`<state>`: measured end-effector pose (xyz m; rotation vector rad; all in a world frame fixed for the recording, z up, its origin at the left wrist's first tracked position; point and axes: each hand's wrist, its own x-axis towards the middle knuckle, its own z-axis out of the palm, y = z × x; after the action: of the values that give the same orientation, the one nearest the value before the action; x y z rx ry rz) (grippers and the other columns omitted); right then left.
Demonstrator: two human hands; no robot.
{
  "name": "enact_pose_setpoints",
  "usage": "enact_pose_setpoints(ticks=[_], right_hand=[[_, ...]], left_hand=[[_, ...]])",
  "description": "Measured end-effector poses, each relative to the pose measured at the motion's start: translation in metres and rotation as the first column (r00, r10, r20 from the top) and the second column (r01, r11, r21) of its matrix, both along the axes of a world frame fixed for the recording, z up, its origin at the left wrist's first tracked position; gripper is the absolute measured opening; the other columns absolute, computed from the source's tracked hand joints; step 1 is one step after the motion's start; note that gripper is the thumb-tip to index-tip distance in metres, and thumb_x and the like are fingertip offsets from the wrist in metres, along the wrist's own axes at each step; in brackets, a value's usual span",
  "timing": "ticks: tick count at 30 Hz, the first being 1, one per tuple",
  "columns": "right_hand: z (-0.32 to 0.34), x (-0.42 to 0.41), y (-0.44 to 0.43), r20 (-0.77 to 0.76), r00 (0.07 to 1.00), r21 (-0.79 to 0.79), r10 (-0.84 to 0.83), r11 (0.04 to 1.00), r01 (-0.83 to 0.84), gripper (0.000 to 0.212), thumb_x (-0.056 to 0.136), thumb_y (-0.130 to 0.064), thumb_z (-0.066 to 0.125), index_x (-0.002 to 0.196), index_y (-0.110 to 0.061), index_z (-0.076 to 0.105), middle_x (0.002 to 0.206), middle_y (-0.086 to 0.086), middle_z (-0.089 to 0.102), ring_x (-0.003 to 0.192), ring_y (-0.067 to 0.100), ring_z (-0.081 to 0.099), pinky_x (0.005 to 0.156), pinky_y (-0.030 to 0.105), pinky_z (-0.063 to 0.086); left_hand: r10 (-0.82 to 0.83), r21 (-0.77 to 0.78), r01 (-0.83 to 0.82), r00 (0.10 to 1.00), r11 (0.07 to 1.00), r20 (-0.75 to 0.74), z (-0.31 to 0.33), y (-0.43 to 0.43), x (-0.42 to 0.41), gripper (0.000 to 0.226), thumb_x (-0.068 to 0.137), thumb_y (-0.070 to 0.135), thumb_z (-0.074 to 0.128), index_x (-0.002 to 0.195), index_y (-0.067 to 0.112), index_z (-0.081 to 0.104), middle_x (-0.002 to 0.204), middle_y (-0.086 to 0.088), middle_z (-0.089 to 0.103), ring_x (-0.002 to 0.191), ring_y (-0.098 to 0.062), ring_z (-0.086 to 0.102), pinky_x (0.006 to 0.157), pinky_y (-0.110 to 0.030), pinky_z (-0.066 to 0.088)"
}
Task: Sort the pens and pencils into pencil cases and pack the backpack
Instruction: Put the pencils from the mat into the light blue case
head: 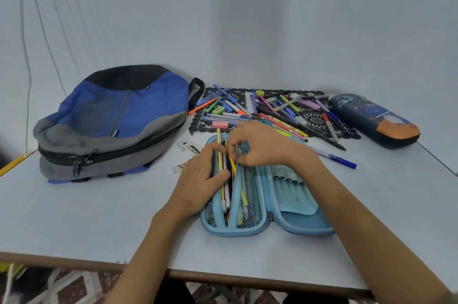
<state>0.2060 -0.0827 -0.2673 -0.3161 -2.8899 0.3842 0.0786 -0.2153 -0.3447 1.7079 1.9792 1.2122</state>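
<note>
Wide pale bench [99,217] fills the frame, and the blue-and-grey backpack [116,117] lies flat at left of centre, main zip closed as far as it shows. It is soft and floppy, so it probably wants one hand holding the mouth open at packing time.

Dead centre, the light-blue pencil case [292,207] lies spread open: stiff shell, mesh pocket, likely best lifted by the rim. At far right the dark pencil case [374,117] sits shut. Between them, on a black lace mat [314,115], lies the pile of pens [260,110], still to be sorted. They are light, rigid and prone to roll, so take them mid-barrel.

Now the action. The left grip [198,179] curls round the pencils [226,189] in the case's left half, thumb across them. The right grip [260,145] pinches their upper ends just above. The pencils sit right under both grips, slim and slick, so they look easier to gather as a bundle. One blue pen [337,158] lies alone beside the right wrist.
</note>
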Motion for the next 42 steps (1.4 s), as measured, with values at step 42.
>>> enact_pose_setpoints(ticks=[42], right_hand=[[-0.02, -0.002, 0.014, -0.074, 0.996, -0.352, -0.055, 0.936, 0.025, 0.019, 0.079, -0.004, 0.062, 0.076, -0.023, 0.062, 0.094, -0.005, 0.067, 0.118, 0.019, 0.055, 0.098, 0.036, 0.044]], left_hand=[[0.233, 0.128, -0.242, 0.969, 0.962, 0.087, 0.0, 0.002, -0.005, 0.042, 0.071, 0.049, 0.049, 0.108, 0.03, 0.057, 0.107, 0.012, 0.058, 0.099, -0.007, 0.055, 0.09, -0.036, 0.049]])
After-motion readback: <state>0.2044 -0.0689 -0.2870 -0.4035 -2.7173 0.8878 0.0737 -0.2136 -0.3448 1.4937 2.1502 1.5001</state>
